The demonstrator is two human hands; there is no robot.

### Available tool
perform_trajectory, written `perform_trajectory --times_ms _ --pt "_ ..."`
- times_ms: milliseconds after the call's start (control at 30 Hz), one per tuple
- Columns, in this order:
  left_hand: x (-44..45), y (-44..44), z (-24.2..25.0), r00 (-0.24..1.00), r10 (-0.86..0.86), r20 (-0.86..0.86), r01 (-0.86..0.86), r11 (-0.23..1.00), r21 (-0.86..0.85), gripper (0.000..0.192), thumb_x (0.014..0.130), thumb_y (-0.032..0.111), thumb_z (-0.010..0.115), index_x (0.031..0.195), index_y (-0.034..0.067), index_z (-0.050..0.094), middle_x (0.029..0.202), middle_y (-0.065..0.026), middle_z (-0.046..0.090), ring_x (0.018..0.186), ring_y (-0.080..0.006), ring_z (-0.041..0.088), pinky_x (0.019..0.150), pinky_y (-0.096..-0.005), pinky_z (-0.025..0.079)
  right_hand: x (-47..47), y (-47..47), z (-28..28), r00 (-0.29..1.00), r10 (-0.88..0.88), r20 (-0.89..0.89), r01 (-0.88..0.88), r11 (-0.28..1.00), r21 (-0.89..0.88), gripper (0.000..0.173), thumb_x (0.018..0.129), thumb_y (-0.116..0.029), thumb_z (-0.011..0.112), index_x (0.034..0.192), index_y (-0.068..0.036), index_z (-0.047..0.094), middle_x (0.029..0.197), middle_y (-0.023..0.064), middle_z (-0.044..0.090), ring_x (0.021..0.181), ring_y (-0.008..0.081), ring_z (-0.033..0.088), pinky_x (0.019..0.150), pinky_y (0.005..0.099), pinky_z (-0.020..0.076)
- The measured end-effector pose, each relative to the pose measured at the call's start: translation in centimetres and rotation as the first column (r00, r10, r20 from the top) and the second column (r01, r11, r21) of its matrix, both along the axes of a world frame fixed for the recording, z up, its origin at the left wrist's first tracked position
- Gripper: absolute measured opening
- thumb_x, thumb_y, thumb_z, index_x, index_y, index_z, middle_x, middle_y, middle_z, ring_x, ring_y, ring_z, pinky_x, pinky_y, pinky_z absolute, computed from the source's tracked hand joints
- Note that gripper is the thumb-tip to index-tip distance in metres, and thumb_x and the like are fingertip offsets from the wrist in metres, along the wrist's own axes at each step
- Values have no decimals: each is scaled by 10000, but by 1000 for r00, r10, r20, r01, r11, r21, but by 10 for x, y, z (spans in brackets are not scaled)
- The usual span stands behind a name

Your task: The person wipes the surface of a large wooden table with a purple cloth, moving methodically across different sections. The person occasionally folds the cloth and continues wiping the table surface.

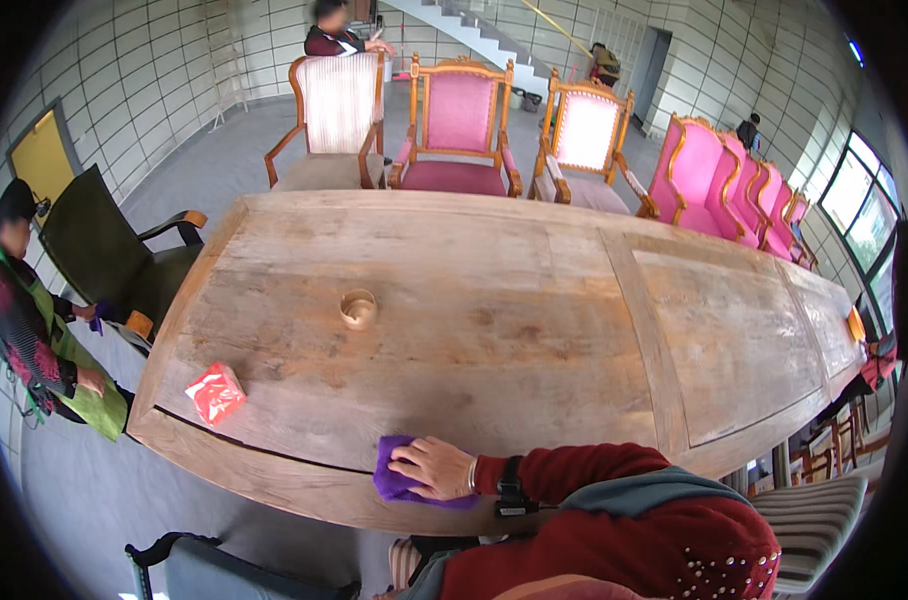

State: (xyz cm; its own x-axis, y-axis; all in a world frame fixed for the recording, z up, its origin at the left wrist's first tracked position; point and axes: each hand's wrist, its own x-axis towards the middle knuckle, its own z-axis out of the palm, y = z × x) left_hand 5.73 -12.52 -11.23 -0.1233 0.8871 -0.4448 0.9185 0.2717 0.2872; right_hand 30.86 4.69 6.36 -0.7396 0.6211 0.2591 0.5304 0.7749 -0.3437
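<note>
My right hand [437,469] presses down on a purple cloth [394,487] at the near edge of a large wooden table [439,375], its fingers bent over the fabric. The cloth lies bunched under the palm, next to a dark gap [274,448] between the tabletop boards. My left hand is out of view. To the left of the cloth on the table is a red plastic-wrapped packet [217,394]. Farther back stands a small round, tan bowl-like container [358,309].
Wooden armchairs with pink upholstery [465,112] line the far side. A dark armchair [116,240] and a person in a green apron [48,322] are at the left end. A blue-grey chair [236,570] stands close below. Another person stands behind a striped armchair [341,105].
</note>
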Motion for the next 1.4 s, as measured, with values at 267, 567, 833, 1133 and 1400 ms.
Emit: perform_trajectory --times_ms 267,567,833,1133,1400 --pt "-21 -16 -7 990 126 -62 -131 986 -99 187 858 249 647 893 68 675 802 -153 668 780 -360 651 716 -469 518 2 6 -7 997 -18 70 21 999 -40 498 795 -171 657 1276 -78 570 1282 85 519 1078 261 533 888 389 452" --pt "-61 78 119 952 -306 -9 267 816 512 148 803 189 673 731 82 601 683 -127 609 639 -366 604 588 -490 481 -11 11 -3 993 17 115 -27 996 87 451 901 -208 516 1307 -16 562 1438 120 494 1182 263 521 962 386 450" --pt "77 141 174 692 -535 485 523 834 174 230 879 294 654 847 68 679 777 -141 685 716 -329 667 644 -423 523 170 3 9 621 -761 187 783 613 -104 364 904 -275 537 1231 -130 607 1219 156 601 1053 385 621 833 511 530" --pt "70 213 209 538 -610 582 683 720 123 258 941 257 601 923 22 705 794 -99 716 686 -178 667 649 -316 537 329 -91 21 -556 -810 187 705 -579 -409 630 821 -231 629 1389 -52 422 1240 274 579 1108 425 615 920 478 523" --pt "108 228 246 357 -740 570 818 542 192 274 923 298 637 954 36 711 752 -135 705 684 -241 693 640 -350 537 53 26 -1 873 -487 -35 475 863 -173 433 724 -151 657 1155 -160 610 1034 138 619 1005 361 594 855 477 500"
